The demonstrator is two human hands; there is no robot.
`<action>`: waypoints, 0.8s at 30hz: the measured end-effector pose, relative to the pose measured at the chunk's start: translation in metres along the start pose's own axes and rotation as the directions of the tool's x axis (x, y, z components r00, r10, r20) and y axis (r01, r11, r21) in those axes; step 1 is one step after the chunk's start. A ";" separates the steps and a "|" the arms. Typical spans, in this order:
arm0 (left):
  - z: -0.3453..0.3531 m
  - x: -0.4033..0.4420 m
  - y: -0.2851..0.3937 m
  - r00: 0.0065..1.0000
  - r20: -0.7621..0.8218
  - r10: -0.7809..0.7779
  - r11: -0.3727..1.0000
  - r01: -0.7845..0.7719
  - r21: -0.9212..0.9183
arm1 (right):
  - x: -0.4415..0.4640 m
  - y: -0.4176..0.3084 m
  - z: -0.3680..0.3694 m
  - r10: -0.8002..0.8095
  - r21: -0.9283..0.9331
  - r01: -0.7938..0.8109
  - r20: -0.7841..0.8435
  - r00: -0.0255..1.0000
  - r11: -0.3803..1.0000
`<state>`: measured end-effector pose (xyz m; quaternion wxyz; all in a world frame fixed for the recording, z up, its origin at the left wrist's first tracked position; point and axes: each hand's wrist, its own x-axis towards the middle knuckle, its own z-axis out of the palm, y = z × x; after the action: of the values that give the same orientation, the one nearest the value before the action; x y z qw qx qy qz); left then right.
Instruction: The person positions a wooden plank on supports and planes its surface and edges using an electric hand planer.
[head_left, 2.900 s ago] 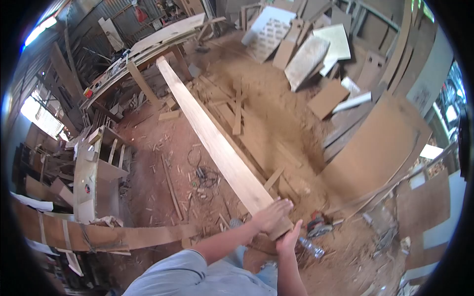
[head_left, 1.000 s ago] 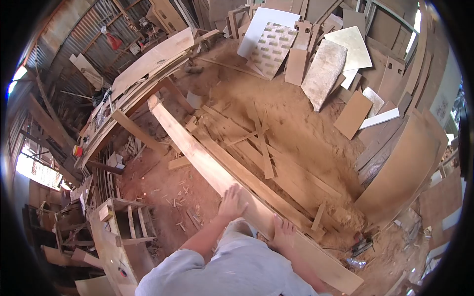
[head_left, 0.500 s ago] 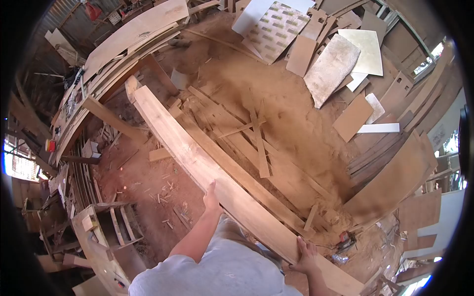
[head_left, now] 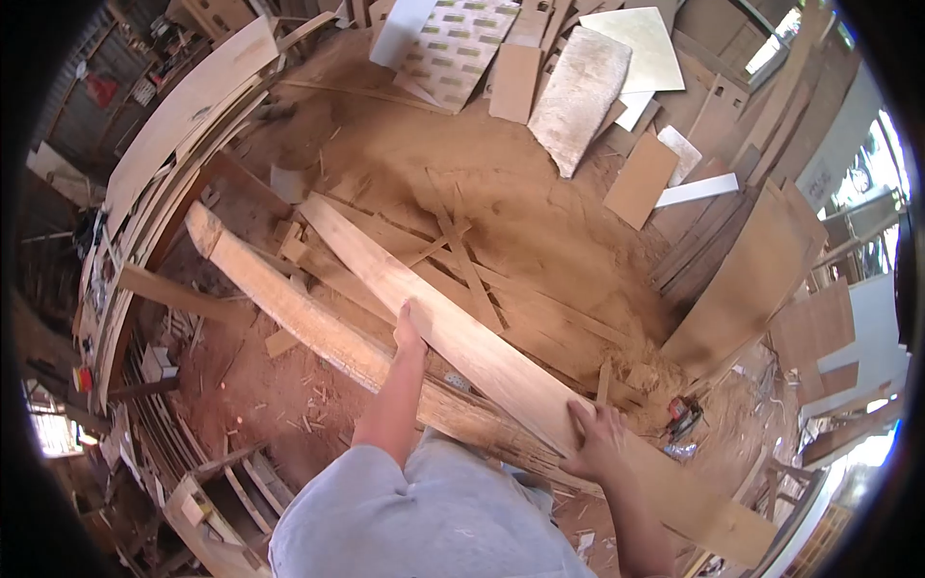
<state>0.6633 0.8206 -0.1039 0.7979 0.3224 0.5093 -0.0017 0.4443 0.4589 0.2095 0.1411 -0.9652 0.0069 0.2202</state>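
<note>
A long pale wooden board [head_left: 482, 358] slants from the upper left to the lower right in front of me. My left hand [head_left: 409, 328] grips its near edge around the middle, with the thumb on top. Further right, my right hand [head_left: 593, 438] holds the same board, its fingers over the top face. Below and to the left of the board lies a thick, rough-edged timber [head_left: 308, 323], close to my body. A gap shows between the board and the timber at their far ends.
Loose planks [head_left: 472, 270] lie crossed on the sawdust-covered ground beyond the board. A workbench stacked with boards [head_left: 173, 144] stands at the left. Panels [head_left: 583, 96] lean at the back; a power tool [head_left: 684, 416] sits on the ground at the right.
The pale board has come off the rough timber and shifted away from my body, in both hands. More of the timber's top now shows. Earlier, my hands lay flatter on the board.
</note>
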 end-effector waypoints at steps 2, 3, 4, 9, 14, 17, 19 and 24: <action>0.005 0.041 -0.013 1.000 -0.010 0.002 0.998 -0.001 0.063 | 0.031 -0.015 -0.007 0.030 -0.030 -0.029 0.043 0.999 0.999; 0.005 0.060 -0.027 1.000 0.025 -0.006 0.996 0.003 0.091 | 0.046 -0.017 -0.005 0.049 -0.059 -0.044 0.073 0.996 0.997; 0.001 0.077 -0.040 0.998 0.057 -0.017 0.993 0.010 0.122 | 0.058 -0.018 -0.004 0.071 -0.086 -0.061 0.107 0.992 0.994; 0.000 0.078 -0.082 0.971 -0.025 -0.240 0.920 0.235 0.314 | 0.107 0.014 0.044 -0.038 -0.163 0.037 -0.004 0.999 0.986; -0.003 -0.046 -0.103 0.867 0.452 -0.208 0.115 -0.437 0.892 | 0.137 0.099 0.135 -0.101 -0.212 0.088 -0.051 0.994 0.973; -0.010 -0.136 -0.127 0.776 0.422 -0.468 -0.335 -0.598 0.728 | 0.156 0.150 0.176 -0.054 -0.205 0.056 0.016 0.998 0.977; -0.015 -0.168 -0.151 0.753 0.519 -0.405 -0.452 -0.658 0.602 | 0.168 0.193 0.214 -0.006 -0.240 0.026 0.084 0.996 0.970; -0.017 -0.172 -0.168 0.592 0.796 -0.128 -0.472 -0.742 0.476 | 0.207 0.291 0.336 0.006 -0.303 0.022 0.091 0.996 0.953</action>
<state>0.5115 0.6403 -0.0545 0.2352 0.9428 -0.1184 -0.2043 0.4665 0.2819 -0.2475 -0.0080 -0.9644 -0.0372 0.2618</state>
